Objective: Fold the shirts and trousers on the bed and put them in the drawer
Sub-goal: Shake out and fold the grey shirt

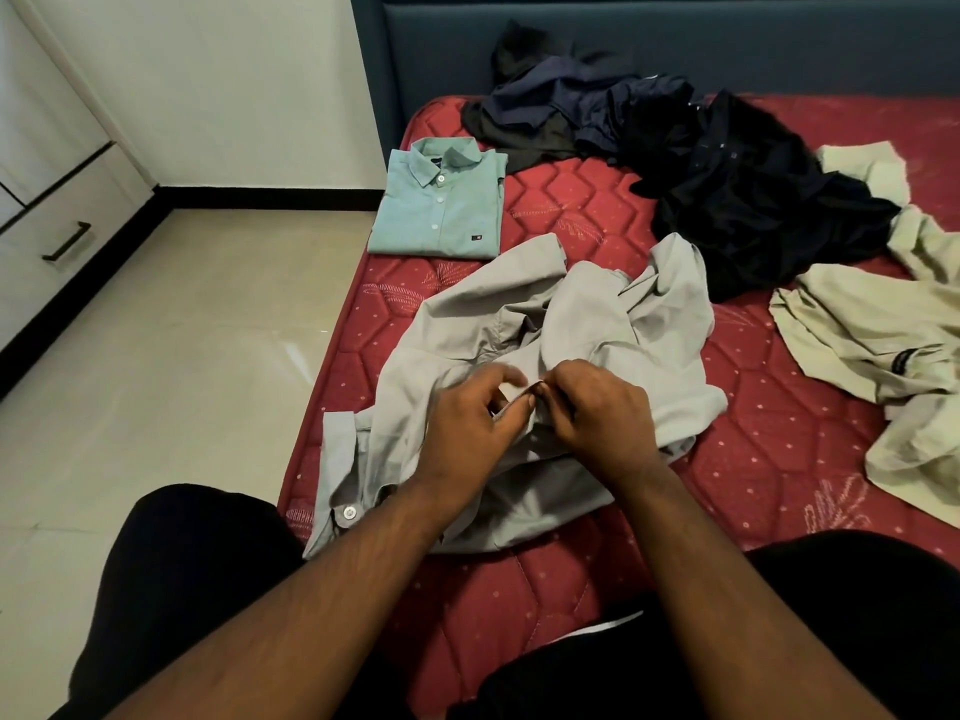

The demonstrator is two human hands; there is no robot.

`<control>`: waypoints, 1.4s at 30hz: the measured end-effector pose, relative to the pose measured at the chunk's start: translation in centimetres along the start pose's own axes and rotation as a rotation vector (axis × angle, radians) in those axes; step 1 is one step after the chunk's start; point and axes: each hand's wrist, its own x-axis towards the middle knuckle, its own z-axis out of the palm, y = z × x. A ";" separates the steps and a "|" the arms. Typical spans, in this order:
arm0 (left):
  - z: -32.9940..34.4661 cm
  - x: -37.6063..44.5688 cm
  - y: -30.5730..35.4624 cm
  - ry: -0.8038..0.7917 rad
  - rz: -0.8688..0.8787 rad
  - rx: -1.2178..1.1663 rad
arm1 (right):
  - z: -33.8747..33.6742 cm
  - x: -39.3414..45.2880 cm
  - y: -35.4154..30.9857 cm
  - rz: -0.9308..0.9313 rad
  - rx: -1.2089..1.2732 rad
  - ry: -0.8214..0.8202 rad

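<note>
Red quilted mattress bed [597, 210] takes most of the frame, blue padded headboard [675, 39] behind it. White cabinet with a black-handled drawer [67, 241] sits off to the left across the tiled floor, well apart from the bed.

Piles, biggest first: heap of black and navy garments [701, 163] at the far middle, unfolded; crumpled cream-coloured garments [883, 324] on the right, unfolded. Can't tell shirts from trousers in either.

Pale grey button-up shirt [545, 330] lies rumpled near the front edge of the bed, directly under both hands. One cuff with a white button hangs toward the left edge. Not flat, sleeves bunched, front panels overlapping loosely.

Folded mint-green collared shirt [441, 205] sits at the far left corner of the mattress, buttoned, neat, collar up. One item looks done.

Step in hand, my read: prepping the grey shirt, likely buttoning or aligning the placket or collar edge before folding.

Left hand [467, 428]: fingers curled, thumb and fingertips pinching a small edge of the grey fabric. Right hand [602, 407]: fingers curled in, pinching the same edge right beside the left. The two hands nearly touch.

Next move calls for: finish that edge, then spread the shirt flat, smooth it, fold sleeves in. Fabric looks thin and limp, will bunch unless pulled taut. Most of the task is left; nothing in the drawer as far as visible.
</note>
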 end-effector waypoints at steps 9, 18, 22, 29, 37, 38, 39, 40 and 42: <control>-1.8 0.7 -1.4 -0.463 -0.059 0.251 | 0.4 -0.5 0.2 0.160 0.206 -0.133; -3.7 -0.5 -5.7 -0.273 0.147 0.681 | 1.6 -0.8 4.8 0.176 0.064 -0.705; -3.3 -0.4 -5.8 -0.206 0.224 0.722 | 0.6 0.1 4.6 0.095 -0.090 -0.756; -1.4 0.3 -4.2 -0.400 -0.082 0.850 | 0.1 -1.6 3.5 0.021 -0.207 -0.532; 2.2 2.5 0.5 -0.258 0.105 0.434 | 0.7 -1.1 2.6 0.129 -0.162 -0.553; 2.7 2.6 0.4 -0.297 0.057 0.518 | 0.8 -1.2 2.6 0.136 -0.143 -0.544; 3.0 2.7 0.0 -0.316 0.007 0.592 | 0.7 -1.3 2.7 0.160 -0.103 -0.505; 3.1 2.8 -0.6 -0.305 -0.038 0.616 | 0.6 -1.2 2.8 0.196 -0.034 -0.442; 2.9 2.9 -1.6 -0.225 -0.130 0.503 | 0.5 -1.1 3.1 0.258 0.117 -0.305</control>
